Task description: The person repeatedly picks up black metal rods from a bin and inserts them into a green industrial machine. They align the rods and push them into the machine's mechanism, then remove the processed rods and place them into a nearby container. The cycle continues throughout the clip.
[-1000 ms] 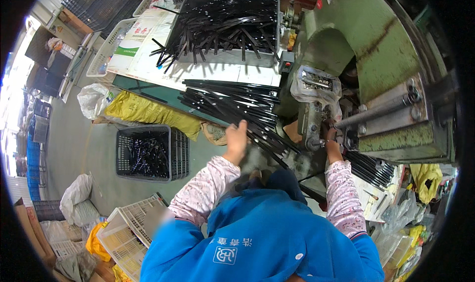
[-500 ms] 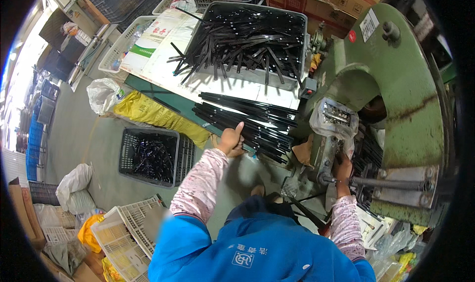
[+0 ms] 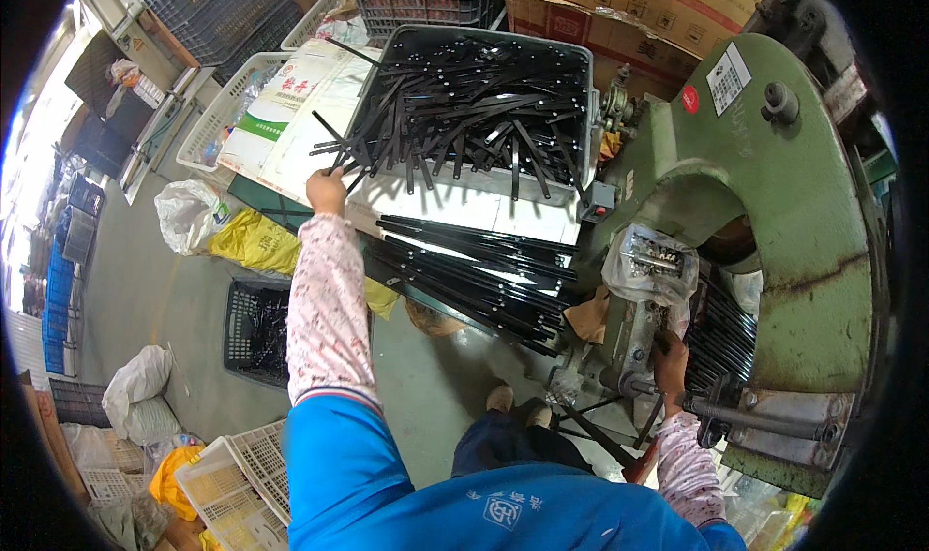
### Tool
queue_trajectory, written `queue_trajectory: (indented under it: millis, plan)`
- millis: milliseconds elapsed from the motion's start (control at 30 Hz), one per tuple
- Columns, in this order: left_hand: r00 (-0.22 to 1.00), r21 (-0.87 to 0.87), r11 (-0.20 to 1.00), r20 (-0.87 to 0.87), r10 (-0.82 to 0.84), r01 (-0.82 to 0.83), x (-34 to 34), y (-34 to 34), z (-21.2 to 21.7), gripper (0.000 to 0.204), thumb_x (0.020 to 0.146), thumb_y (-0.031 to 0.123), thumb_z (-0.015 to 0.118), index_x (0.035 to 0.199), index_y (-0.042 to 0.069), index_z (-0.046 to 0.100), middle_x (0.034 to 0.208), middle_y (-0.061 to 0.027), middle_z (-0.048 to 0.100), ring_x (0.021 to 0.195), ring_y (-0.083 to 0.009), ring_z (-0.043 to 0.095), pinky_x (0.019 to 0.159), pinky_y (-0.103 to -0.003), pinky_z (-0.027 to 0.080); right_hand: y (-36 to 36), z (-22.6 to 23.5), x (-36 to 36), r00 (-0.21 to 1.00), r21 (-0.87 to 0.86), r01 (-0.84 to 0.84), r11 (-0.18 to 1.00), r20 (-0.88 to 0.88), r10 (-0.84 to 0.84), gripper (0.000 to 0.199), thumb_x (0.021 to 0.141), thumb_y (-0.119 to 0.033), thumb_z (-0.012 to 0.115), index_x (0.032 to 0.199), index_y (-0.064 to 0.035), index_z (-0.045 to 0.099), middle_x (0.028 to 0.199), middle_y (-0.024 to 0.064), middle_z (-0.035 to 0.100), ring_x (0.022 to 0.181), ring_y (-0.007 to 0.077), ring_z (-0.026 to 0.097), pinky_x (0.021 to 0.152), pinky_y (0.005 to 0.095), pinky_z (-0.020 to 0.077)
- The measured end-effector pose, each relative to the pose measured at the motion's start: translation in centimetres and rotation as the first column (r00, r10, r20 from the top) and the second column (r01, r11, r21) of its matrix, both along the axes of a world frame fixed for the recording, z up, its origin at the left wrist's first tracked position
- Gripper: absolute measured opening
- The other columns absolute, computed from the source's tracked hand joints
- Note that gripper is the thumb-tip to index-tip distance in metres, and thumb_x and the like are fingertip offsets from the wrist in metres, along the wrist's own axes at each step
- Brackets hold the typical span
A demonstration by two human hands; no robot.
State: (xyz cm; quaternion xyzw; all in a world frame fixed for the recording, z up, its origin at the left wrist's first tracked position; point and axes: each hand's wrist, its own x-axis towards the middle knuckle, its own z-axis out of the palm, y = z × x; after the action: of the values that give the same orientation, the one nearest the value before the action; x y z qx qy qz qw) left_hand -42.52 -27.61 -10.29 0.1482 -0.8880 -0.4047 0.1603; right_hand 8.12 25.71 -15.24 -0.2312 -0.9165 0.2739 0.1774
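Observation:
My left hand (image 3: 327, 192) is stretched out to the left corner of a grey bin (image 3: 474, 185). Its fingers are closed at the end of one of the black metal strips (image 3: 334, 154) that poke out over the bin's edge. More strips fill the bin in a tangled heap. On the bench in front lies a rough row of similar black strips (image 3: 474, 275), side by side. My right hand (image 3: 668, 362) is at the green press (image 3: 803, 203), just below a plastic-lined tray of small metal parts (image 3: 650, 261). The machine hides most of its fingers.
A dark crate of black pieces (image 3: 256, 333) stands on the floor at left, near a yellow sack (image 3: 254, 241). White crates (image 3: 232, 483) sit lower left. Cardboard boxes (image 3: 619, 19) are stacked behind the bench. More strips (image 3: 721, 338) lie beside the press.
My left hand has left the row of strips on the bench and moved left and away from me to the strips at the bin's corner. My right hand stays at the press.

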Motion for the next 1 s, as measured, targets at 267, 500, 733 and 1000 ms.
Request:
queue_trajectory:
  millis: [267,500,733,1000]
  plan:
    - [0.923,0.738,0.590,-0.384,-0.030,0.327,12.7,-4.8,11.0,0.021,0.092,0.014,0.061,0.105,-0.003,0.057,0.093,-0.0119,0.063,0.082,-0.0243,0.065,0.074,-0.034,0.056,-1.2,-0.8,4.6,1.000,0.505,-0.025,0.863,0.005,0.026,0.014,0.080,-0.007,0.066,0.094,-0.0015,0.066,0.086,0.0152,0.064,0.074,0.0277,0.064,0.070,0.0350,0.0493]
    - [0.518,-0.137,0.503,0.106,-0.849,0.853,27.7,2.5,23.6,0.011,0.087,0.012,0.064,0.087,0.001,0.062,0.071,-0.0082,0.060,0.064,-0.0179,0.056,0.060,-0.030,0.043,-18.1,13.3,4.0,0.498,0.065,-0.858,0.510,-0.137,0.856,0.027,0.079,-0.012,0.062,0.106,-0.0132,0.061,0.125,0.0124,0.057,0.107,0.0319,0.057,0.087,0.0413,0.0487]
    - [0.034,0.128,0.055,0.167,-0.985,0.990,34.2,12.4,25.4,0.018,0.086,0.015,0.068,0.083,-0.001,0.062,0.073,-0.0122,0.063,0.067,-0.0207,0.060,0.064,-0.031,0.047,-24.2,18.8,-3.3,0.293,-0.603,-0.798,0.007,-0.376,0.879,0.021,0.089,-0.024,0.062,0.092,-0.0027,0.060,0.118,0.0166,0.058,0.108,0.0306,0.056,0.095,0.0397,0.0413]
    - [0.215,0.651,0.215,0.080,-0.973,0.728,34.6,18.8,19.7,0.014,0.092,0.014,0.062,0.088,0.001,0.060,0.076,-0.0024,0.063,0.061,-0.0100,0.063,0.050,-0.022,0.052,-15.4,21.9,1.4,0.733,-0.766,-0.532,0.361,-0.204,0.648,0.013,0.091,-0.016,0.062,0.095,-0.0039,0.059,0.091,0.0042,0.052,0.069,0.0098,0.058,0.057,0.0256,0.0474]
